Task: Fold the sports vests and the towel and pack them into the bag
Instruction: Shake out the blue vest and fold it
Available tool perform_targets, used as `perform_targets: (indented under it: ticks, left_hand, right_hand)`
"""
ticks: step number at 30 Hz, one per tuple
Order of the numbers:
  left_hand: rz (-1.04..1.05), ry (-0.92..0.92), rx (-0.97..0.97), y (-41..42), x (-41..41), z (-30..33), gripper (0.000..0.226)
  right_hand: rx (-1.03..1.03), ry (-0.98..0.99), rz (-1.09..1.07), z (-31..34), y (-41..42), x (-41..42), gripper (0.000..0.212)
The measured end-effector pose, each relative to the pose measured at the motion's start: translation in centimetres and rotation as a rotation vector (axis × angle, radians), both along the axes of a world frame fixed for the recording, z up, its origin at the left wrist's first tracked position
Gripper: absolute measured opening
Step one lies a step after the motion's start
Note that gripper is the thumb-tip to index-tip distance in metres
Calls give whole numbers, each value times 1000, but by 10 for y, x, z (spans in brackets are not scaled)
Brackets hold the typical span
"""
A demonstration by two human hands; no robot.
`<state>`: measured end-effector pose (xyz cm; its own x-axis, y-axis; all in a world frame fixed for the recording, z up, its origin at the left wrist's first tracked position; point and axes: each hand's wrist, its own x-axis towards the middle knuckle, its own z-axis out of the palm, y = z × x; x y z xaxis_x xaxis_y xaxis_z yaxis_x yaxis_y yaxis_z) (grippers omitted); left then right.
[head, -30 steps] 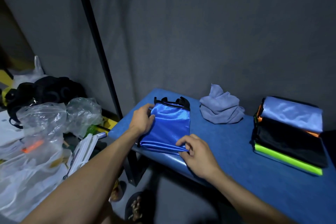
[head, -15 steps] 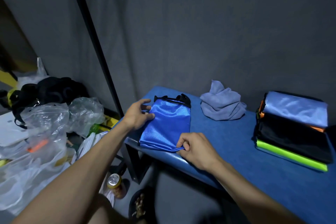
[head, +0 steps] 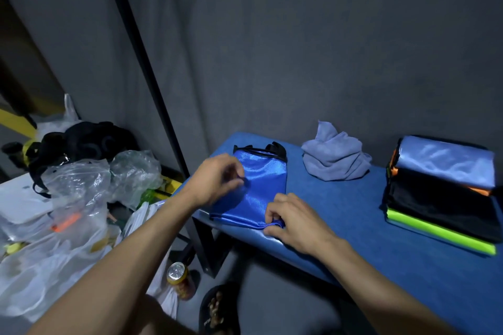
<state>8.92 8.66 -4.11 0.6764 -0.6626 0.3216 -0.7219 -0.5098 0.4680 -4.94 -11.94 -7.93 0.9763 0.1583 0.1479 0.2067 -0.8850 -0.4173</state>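
Blue bag (head: 261,187) flat on blue tabletop (head: 353,226), near L front corner, black handles at far end. L hand (head: 217,182) at bag's L edge, fingers curled, pinching fabric. R hand (head: 294,223) at bag's near edge, fingers pinching hem. Grey towel (head: 336,160) crumpled, unfolded, just beyond bag to R, by wall. Folded vests stack (head: 441,190) at R end of tabletop: pale blue top, orange, black, neon green bottom. Well apart from bag. Plastic bags (head: 81,198), drink can (head: 178,275) on floor to L.
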Motion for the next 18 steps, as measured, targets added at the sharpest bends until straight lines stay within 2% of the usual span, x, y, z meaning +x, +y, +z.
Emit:
perform_targets:
  ticks: [1,3,5,11,15,18]
  left_hand:
    - [-96,102,121,0,-7,4,24]
    - [-195,246,435,-1,-18,2,44]
    - [-208,197,585,-1,-21,-9,57]
    - [-177,-124,654,-2,-32,-22,56]
    - [-191,-170,609,-1,-47,-25,60]
    - [-186,-225,540,0,-56,-29,53]
  right_hand:
    - [-55,-5,27,3,-2,0,21]
    - [-146,-9,68,11,-6,-2,23]
    - [-203,-29,104,14,-9,-4,21]
    - [-329,-216,120,-3,-12,-9,7]
    - [-192,-158,95,2,-24,-13,18]
    - [-135,-114,94,5,-33,-20,20]
